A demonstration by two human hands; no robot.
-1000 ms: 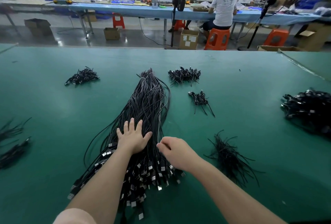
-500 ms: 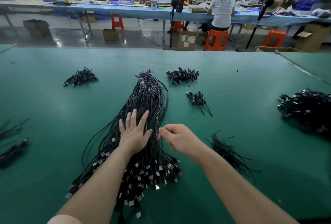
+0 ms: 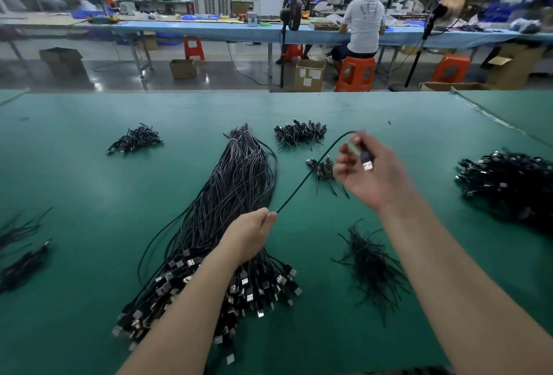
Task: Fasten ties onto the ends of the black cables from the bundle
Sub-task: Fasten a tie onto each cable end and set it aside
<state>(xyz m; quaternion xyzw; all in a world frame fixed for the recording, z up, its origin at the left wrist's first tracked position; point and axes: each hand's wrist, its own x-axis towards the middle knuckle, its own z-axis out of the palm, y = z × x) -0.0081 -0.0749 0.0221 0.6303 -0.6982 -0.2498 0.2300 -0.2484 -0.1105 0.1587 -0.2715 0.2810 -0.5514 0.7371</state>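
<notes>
A: What is seen to have changed since a second ago?

B: A single black cable [image 3: 302, 183] has been drawn out of the bundle [image 3: 236, 195]. Earlier the left hand [image 3: 250, 238] was laid flat with fingers spread on the bundle, and the right hand [image 3: 371, 177] was curled at the plug ends; now both have been lifted off.

A: How is the cable held?

B: It is pinched in the left hand between thumb and curled fingers, just above the bundle's right edge. From there it is stretched up and to the right, arched over, and gripped near its USB plug [image 3: 367, 162] by the right hand, which is raised above the green table [image 3: 89, 189] with its palm turned towards the camera (its fingers are motion-blurred, so the exact grip cannot be told).

A: And the bundle itself?

B: It is left lying in the middle of the table, fanned out, with its metal plug ends spread nearest the viewer under the left forearm.

A: Where are the ties kept?

B: A loose heap of thin black ties [image 3: 371, 264] is seen to the right of the bundle, below the right forearm. Small piles of finished cables [image 3: 299, 132] are set farther back, and a larger dark pile [image 3: 508, 183] is placed at the far right
</notes>
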